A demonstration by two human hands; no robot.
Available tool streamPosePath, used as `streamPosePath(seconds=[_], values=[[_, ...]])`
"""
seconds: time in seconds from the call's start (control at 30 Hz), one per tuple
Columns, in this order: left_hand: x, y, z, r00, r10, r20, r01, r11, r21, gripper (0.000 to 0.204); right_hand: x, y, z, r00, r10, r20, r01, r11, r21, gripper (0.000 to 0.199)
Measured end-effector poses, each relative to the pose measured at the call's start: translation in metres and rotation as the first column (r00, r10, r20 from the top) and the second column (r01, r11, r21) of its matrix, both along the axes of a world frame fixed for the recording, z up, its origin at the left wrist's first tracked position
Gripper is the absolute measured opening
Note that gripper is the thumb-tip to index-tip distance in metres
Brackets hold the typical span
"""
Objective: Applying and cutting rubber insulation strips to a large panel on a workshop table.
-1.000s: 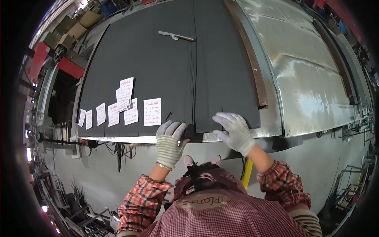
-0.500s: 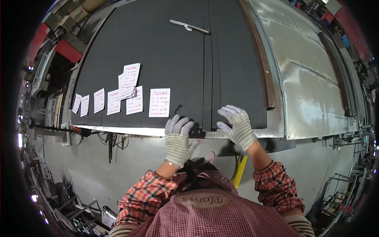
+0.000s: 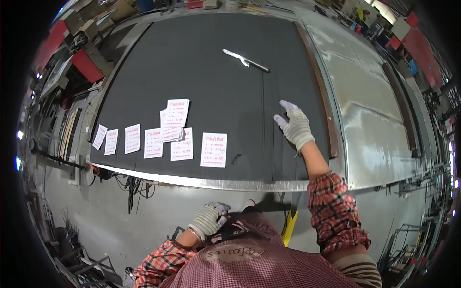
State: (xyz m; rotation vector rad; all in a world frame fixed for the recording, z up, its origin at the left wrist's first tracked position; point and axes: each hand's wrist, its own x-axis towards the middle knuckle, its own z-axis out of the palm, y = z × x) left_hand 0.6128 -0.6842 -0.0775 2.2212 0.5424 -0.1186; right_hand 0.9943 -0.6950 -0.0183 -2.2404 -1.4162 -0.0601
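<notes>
Left hand (image 3: 210, 219) has dropped off the counter (image 3: 230, 185), grip unclear; only my right hand (image 3: 296, 127), fingers apart, overlies black sheeting (image 3: 211, 81).

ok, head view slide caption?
Gloved right hand over a black sheet bearing white cards and a metal tool; left hand near the apron.

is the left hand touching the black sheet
No, the left hand is near the apron, short of the metal edge that borders the black sheet.

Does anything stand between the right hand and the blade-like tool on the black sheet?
Nothing visible does: only the black sheet lies between the right hand and the tool; the white paper slips are off to the left.
</notes>
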Motion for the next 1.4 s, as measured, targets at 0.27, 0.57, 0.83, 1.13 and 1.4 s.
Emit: streamPosePath(seconds=[0.27,0.57,0.83,1.13,1.4], values=[[-0.054,-0.004,-0.031,0.817,0.566,-0.110,-0.563,0.824,0.056,0.038,0.068,0.151,-0.006,0.968,-0.005,0.252,0.050,0.984,-0.173,0.044],[-0.129,-0.098,-0.051,0.308,0.889,-0.339,-0.949,0.312,-0.044,0.033,0.059,0.218,0.005,0.910,-0.045,0.411,0.140,0.969,-0.204,0.036],[-0.193,-0.151,-0.056,0.052,0.941,-0.334,-0.997,0.031,-0.066,0.034,0.092,0.249,-0.028,0.951,-0.108,0.289,0.240,0.848,-0.472,0.037],[-0.288,-0.156,-0.068,-0.092,0.966,-0.241,-0.992,-0.111,-0.066,0.032,0.019,0.289,-0.067,0.850,0.072,-0.522,-0.204,0.958,-0.200,0.026],[-0.416,-0.102,-0.044,-0.183,0.981,0.068,-0.981,-0.187,0.055,0.030,-0.110,0.240,-0.027,0.878,0.148,-0.455,-0.155,0.988,0.023,0.030]])
